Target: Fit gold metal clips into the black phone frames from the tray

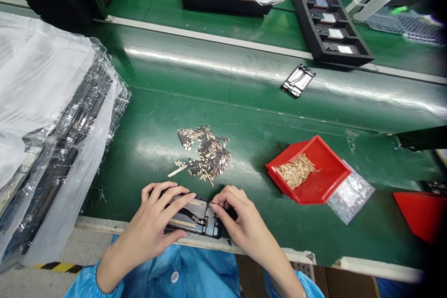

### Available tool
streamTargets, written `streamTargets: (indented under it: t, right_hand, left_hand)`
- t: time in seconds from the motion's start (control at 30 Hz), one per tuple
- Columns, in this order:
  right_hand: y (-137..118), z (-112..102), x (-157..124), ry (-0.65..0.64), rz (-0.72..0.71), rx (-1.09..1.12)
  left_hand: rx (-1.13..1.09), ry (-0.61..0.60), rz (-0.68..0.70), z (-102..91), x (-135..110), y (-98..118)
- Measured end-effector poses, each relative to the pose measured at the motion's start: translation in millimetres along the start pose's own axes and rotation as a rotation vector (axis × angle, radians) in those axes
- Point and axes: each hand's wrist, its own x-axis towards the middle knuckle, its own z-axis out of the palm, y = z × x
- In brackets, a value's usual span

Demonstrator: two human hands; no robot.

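Observation:
An opened phone body (pixel 195 216) lies at the front edge of the green bench, its silvery inside facing up. My left hand (pixel 157 216) is spread over its left part, gripping it between the thumb on the near side and the fingers on the far side. At its right end, my right hand (pixel 240 216) has thumb and forefinger pinched together at the upper corner; whatever they hold is too small to make out. Just beyond both hands lies a loose pile of small dark strips with gold-coloured ends (pixel 213 153).
To the right, a red bin (pixel 324 177) holds thin tan pieces and rests partly on a clear plastic bag (pixel 352 195). Another phone body (pixel 298 80) lies farther back, near a black compartment tray (pixel 331 28). Plastic-wrapped stacked trays (pixel 77 116) stand left.

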Motion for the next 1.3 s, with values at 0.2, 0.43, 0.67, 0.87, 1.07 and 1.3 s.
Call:
streamTargets:
  t: [0.2, 0.43, 0.67, 0.87, 1.07, 1.3]
  right_hand:
    - [-2.5, -1.2, 2.4, -0.014, -0.007, -0.059]
    - [-2.6, 1.0, 3.9, 0.021, -0.089, -0.111]
    - [3.4, 12.9, -6.2, 0.099, -0.136, -0.196]
    - [-9.9, 10.9, -14.5, 0.084, -0.013, -0.007]
    - [-13.5, 18.9, -21.5, 0.108, 0.25, 0.378]
    - [-15.1, 11.5, -19.9, 0.036, 0.338, 0.62]
  left_hand:
    - [-0.012, 0.022, 0.014, -0.1, 0.0, 0.2]
    - [-0.013, 0.03, 0.008, 0.4, -0.2, -1.2]
    - [-0.054, -0.001, 0.052, -2.8, 3.3, -1.2]
    - [-0.181, 0.129, 0.196, -4.7, 1.5, -5.6]
    - [-0.222, 0.246, 0.195, -11.8, 0.9, 9.9]
    - [-0.208, 0.15, 0.053, -21.9, 5.5, 25.1]
